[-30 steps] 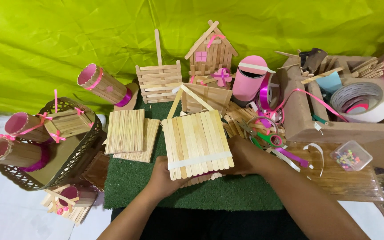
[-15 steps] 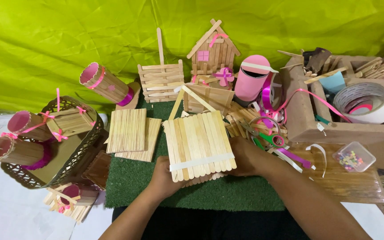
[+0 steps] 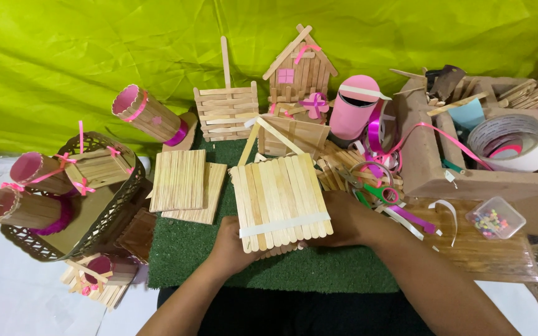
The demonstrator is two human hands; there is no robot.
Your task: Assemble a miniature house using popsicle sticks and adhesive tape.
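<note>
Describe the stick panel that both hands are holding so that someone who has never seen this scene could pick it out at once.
Start at the green turf mat in the middle of the table. Above its near edge, the left hand and right hand hold a flat panel of pale wooden craft sticks. Unlike the two loose stick panels lying flat to its left, it has a white strip across its lower end.

Wrinkled lime-green cloth backdrop [image 3: 63,56] — green turf mat [image 3: 319,267] on white tabletop [image 3: 7,298] below.

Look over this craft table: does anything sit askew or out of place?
Yes. The pink-lined stick cup behind the flat panels leans steeply, and pink ribbon trails out over the cardboard box.
</note>
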